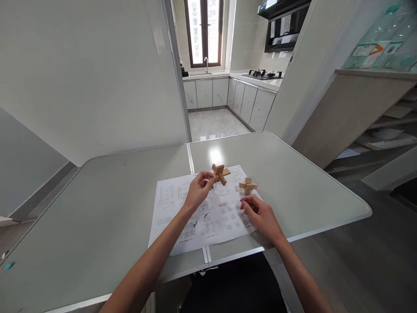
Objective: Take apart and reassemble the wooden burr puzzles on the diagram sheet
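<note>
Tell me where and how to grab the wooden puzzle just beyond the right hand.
Probably best to pinch the wooden puzzle by its right end, thumb and finger on opposite faces, coming from the right. That blocky end juts out from the middle, and the right hand is close by.

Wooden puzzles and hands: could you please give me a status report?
Left hand holding one wooden puzzle above printed sheet. Right hand, nothing visible in it. Second puzzle just beyond right hand. No obstruction seen between.

Glossy white cabinets (204, 92), black gas hob (265, 75)
A curved silver faucet (206, 64) stands before the brown-framed glass window (204, 32) — clear plastic bottles (374, 48) sit on a grey-brown wooden shelf unit (355, 104) at right.
</note>
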`<action>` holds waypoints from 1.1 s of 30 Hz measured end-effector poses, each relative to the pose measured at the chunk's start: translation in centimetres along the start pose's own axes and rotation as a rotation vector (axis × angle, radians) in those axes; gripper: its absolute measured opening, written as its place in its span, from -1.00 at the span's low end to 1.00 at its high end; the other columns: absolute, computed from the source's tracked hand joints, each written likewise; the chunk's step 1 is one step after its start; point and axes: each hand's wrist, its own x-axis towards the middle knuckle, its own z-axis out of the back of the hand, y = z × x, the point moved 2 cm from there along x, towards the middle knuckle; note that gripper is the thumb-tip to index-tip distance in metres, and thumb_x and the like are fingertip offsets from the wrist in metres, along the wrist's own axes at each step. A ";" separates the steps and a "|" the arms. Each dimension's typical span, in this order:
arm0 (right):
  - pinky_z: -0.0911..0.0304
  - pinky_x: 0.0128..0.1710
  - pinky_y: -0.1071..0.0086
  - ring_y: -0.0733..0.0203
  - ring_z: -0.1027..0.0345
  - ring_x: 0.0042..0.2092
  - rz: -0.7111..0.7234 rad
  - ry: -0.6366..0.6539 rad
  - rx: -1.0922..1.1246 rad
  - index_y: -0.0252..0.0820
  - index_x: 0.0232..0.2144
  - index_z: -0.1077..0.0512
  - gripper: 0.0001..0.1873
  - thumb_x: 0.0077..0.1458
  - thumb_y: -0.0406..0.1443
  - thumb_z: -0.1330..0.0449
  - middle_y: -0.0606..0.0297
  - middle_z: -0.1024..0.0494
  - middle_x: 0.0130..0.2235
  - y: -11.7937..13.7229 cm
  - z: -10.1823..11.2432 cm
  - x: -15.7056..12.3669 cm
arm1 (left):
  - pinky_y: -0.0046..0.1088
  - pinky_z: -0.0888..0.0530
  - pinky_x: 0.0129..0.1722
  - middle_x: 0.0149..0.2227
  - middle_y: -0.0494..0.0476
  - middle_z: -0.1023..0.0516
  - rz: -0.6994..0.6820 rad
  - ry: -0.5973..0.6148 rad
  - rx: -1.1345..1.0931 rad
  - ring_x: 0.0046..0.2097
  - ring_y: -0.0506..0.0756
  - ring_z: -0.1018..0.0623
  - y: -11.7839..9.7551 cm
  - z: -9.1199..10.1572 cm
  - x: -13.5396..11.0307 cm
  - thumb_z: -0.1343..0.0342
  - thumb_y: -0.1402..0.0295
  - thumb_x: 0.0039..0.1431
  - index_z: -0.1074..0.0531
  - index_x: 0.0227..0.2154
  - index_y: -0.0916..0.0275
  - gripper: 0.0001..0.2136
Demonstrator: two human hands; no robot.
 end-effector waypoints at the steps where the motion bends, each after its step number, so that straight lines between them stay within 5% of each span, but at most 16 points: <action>1: -0.34 -0.31 0.28 0.10 -0.48 -0.34 -0.004 0.043 0.067 -0.13 -0.20 -0.52 -0.55 0.27 0.12 -0.19 0.22 -0.66 -0.30 0.5 -0.5 0.4 | -0.43 -0.45 -0.31 -0.28 0.06 -0.55 -0.005 -0.006 -0.011 -0.35 0.01 -0.49 0.1 0.4 -0.6 -0.26 0.07 0.24 -0.45 -0.23 0.17 -0.72; 6: -0.41 -0.35 0.32 0.15 -0.56 -0.25 -0.109 0.339 0.373 -0.15 0.03 -0.51 -0.44 0.27 0.14 -0.20 0.07 -0.66 -0.01 3.6 -3.6 3.2 | -0.44 -0.44 -0.27 -0.33 0.01 -0.46 -0.056 -0.020 -0.059 -0.36 0.00 -0.44 0.5 2.5 -3.1 -0.28 0.09 0.24 -0.43 -0.24 0.18 -0.73; 12: -0.46 -0.26 0.32 0.17 -0.52 -0.23 -0.046 0.657 0.393 -0.16 -0.05 -0.64 -0.54 0.23 0.05 -0.28 0.12 -0.67 -0.07 6.1 -7.6 5.5 | -0.39 -0.46 -0.13 -0.33 0.02 -0.48 -0.098 -0.038 0.098 -0.28 0.05 -0.48 0.7 5.9 -5.7 -0.23 0.16 0.32 -0.46 -0.23 0.16 -0.81; 20: -0.48 -0.33 0.28 0.20 -0.52 -0.38 0.016 0.698 0.415 -0.18 -0.13 -0.64 -0.58 0.17 0.02 -0.34 0.18 -0.70 -0.22 5.5 -11.9 6.7 | -0.37 -0.48 -0.13 -0.15 0.10 -0.52 -0.086 -0.057 0.171 -0.19 0.07 -0.53 2.9 9.0 -7.7 -0.17 0.19 0.36 -0.40 -0.16 0.15 -0.84; 26: -0.50 -0.21 0.20 0.13 -0.57 -0.36 0.045 0.679 0.378 -0.18 -0.17 -0.63 -0.64 0.17 -0.03 -0.34 0.27 -0.67 -0.40 4.5 -12.4 6.2 | -0.25 -0.49 0.03 0.20 0.26 -0.42 -0.168 -0.070 0.114 0.04 0.15 -0.53 3.4 10.1 -6.7 -0.35 0.29 0.13 -0.20 0.22 0.06 -0.36; 33: -0.50 -0.27 0.21 0.13 -0.56 -0.38 0.064 0.685 0.360 -0.15 -0.19 -0.61 -0.72 0.19 -0.08 -0.33 0.27 -0.68 -0.34 4.5 -12.4 6.0 | -0.01 -0.39 0.29 0.34 0.32 -0.38 -0.036 0.081 0.081 0.33 0.33 -0.42 3.0 9.3 -6.9 -0.48 0.24 0.05 -0.23 0.32 0.01 -0.20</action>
